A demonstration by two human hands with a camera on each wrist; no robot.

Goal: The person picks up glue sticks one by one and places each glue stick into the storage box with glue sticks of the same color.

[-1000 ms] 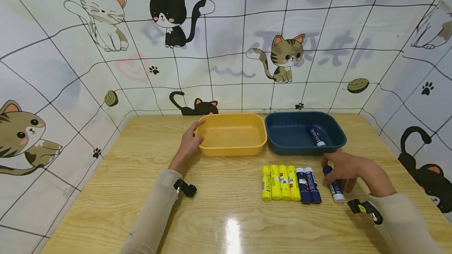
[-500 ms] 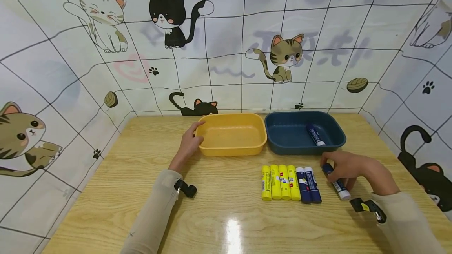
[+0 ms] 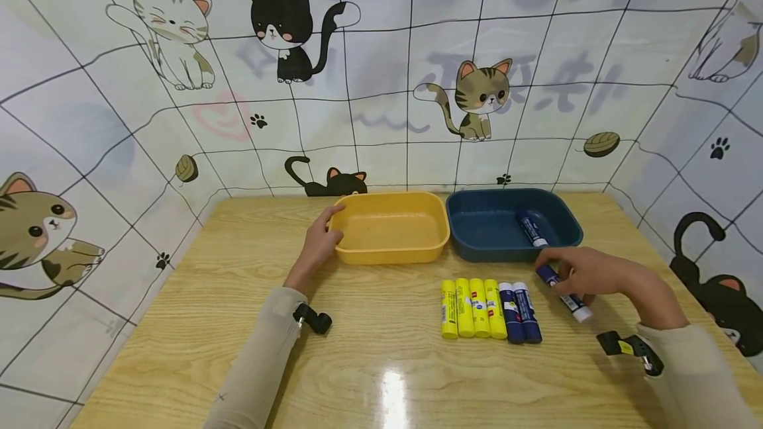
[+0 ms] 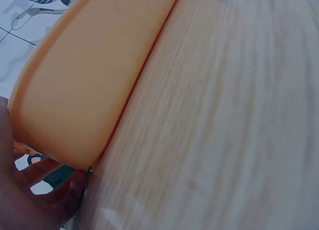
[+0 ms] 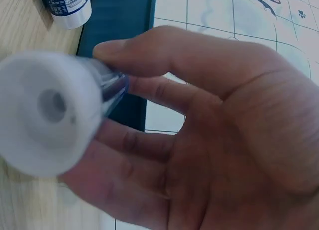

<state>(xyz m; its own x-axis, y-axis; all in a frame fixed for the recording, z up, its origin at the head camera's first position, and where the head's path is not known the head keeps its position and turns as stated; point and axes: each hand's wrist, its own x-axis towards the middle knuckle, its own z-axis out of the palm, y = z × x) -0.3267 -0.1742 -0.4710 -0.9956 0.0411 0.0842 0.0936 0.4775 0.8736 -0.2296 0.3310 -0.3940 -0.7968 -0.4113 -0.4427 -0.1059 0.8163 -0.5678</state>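
Observation:
My right hand (image 3: 590, 273) pinches a dark blue glue stick (image 3: 577, 305) between thumb and fingers, just in front of the blue tray (image 3: 495, 255). Its white end (image 5: 45, 115) faces the camera in the right wrist view. Another blue glue stick (image 3: 530, 227) lies inside that tray. My left hand (image 3: 320, 242) holds the left end of the yellow tray (image 3: 390, 255), and its fingers (image 4: 45, 170) curl by the tray's end in the left wrist view. On the table, several yellow glue sticks (image 3: 469, 308) lie side by side with two blue glue sticks (image 3: 520, 313).
The two trays stand side by side at the back of the wooden table (image 3: 357, 363). Behind and beside it hangs a white sheet (image 3: 381, 71) printed with cats and grid lines. A small black device is strapped on each wrist.
My right hand has raised the blue glue stick and shifted it slightly toward the blue tray, turning its white end to the right. The left hand stays at the yellow tray.

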